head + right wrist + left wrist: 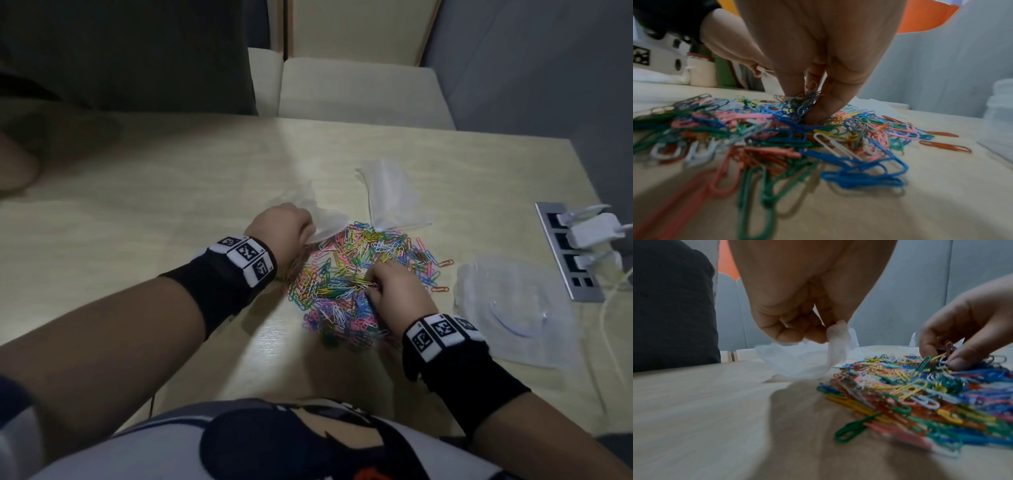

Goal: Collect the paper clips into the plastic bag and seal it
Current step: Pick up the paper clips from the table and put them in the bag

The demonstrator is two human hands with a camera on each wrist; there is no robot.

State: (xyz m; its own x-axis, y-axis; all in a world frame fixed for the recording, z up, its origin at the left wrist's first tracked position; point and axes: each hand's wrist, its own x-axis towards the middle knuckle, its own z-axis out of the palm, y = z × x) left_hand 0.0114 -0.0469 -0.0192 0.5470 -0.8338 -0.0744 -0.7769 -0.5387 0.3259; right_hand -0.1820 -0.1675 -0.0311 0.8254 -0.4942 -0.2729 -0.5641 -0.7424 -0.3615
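Note:
A wide pile of coloured paper clips [359,274] [920,394] [777,133] lies on the pale wooden table [171,205]. At the pile's far left edge my left hand [291,222] [818,335] pinches the rim of a thin clear plastic bag [325,222] [807,363], which rests crumpled on the table. My right hand [380,284] [941,358] [807,100] is down in the middle of the pile, fingers and thumb curled round a small bunch of clips.
A second clear bag [390,198] lies behind the pile. A clear plastic lid or packet [513,308] sits to the right, beside a metal socket strip [568,253] with white plugs and cables. Two orange clips [442,274] lie apart at the pile's right.

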